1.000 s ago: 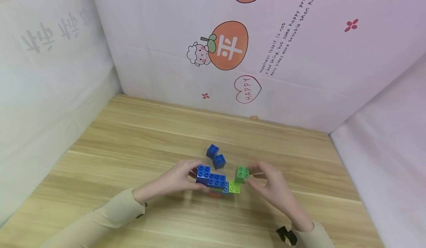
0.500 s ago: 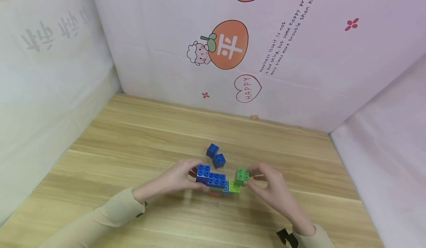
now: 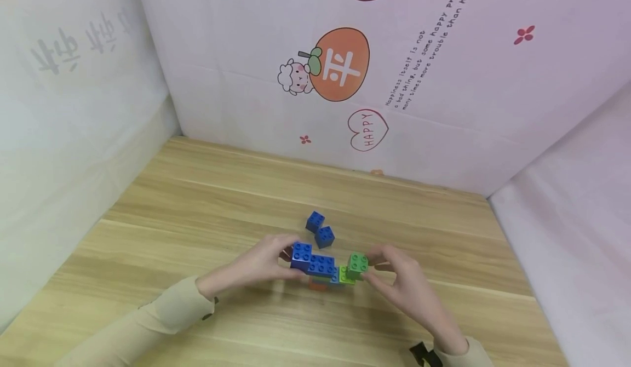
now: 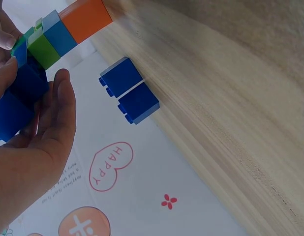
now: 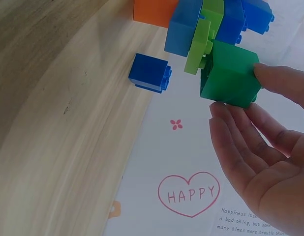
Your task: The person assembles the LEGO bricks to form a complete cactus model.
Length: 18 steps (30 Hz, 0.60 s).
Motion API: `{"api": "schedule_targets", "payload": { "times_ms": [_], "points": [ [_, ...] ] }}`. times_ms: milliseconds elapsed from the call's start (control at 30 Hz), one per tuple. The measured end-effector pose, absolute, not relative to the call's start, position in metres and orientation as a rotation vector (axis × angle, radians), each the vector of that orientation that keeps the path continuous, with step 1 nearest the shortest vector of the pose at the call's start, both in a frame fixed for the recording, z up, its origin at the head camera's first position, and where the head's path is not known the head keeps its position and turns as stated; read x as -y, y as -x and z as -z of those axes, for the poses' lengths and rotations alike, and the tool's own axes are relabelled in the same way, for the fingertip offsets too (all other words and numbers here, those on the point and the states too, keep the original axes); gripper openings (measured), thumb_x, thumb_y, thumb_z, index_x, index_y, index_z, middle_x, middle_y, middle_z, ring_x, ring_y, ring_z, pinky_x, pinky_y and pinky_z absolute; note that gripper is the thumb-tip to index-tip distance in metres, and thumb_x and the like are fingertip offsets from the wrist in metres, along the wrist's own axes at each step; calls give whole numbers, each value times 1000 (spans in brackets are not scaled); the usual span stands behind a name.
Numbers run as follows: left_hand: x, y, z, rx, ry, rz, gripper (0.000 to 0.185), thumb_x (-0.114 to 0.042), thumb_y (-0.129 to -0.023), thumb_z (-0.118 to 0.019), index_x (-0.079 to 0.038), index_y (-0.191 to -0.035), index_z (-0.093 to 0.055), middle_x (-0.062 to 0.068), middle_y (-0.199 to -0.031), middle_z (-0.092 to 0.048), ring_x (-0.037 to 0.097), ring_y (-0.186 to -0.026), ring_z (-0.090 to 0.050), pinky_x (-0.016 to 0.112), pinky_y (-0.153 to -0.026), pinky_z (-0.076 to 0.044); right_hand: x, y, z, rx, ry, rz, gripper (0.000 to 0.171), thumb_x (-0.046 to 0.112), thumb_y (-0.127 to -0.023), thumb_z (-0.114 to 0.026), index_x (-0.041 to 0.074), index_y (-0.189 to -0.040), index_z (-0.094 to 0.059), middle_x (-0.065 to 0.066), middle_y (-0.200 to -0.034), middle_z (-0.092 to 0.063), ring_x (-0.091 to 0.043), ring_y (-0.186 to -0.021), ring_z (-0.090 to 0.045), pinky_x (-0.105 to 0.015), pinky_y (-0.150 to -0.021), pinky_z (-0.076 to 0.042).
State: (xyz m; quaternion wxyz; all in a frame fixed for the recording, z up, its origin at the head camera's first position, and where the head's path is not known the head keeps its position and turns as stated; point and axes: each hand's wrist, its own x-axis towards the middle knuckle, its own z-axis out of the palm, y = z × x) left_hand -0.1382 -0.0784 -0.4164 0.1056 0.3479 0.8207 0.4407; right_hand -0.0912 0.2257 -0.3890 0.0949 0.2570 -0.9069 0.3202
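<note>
**Both hands on the brick stack**

Your right hand [image 3: 401, 279] pinches the dark green brick [image 3: 357, 265] between thumb and fingertips [image 5: 226, 115], and the brick sits on the lime green brick [image 3: 345, 277] at the stack's right end, just left of your fingers. Your left hand [image 3: 261, 263] grasps the blue bricks [image 3: 311, 262] at the stack's other end, thumb and fingers curled round them, with the brick structure [image 3: 325, 271] lying between your two hands on the wooden table [image 3: 197, 208]. An orange brick [image 3: 318, 286] forms the base, touching the table under the blue and green ones. Just beyond your left fingertips, two loose blue bricks [image 3: 319, 229] rest side by side, near the stack but apart from it.
</note>
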Motion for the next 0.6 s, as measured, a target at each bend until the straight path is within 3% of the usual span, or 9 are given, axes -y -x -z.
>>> {"api": "schedule_targets", "payload": {
  "times_ms": [600],
  "points": [
    [78, 137, 414, -2418, -1033, -1300, 34, -14, -81, -81, -7, -108, -62, 4, -100, -71, 18, -91, -71, 28, -80, -63, -229, 87, 391, 2699, -786, -958, 39, 4, -77, -81, 10, -111, -63, 4, -104, -71, -10, -91, -69, -33, -79, -64]
  ]
}}
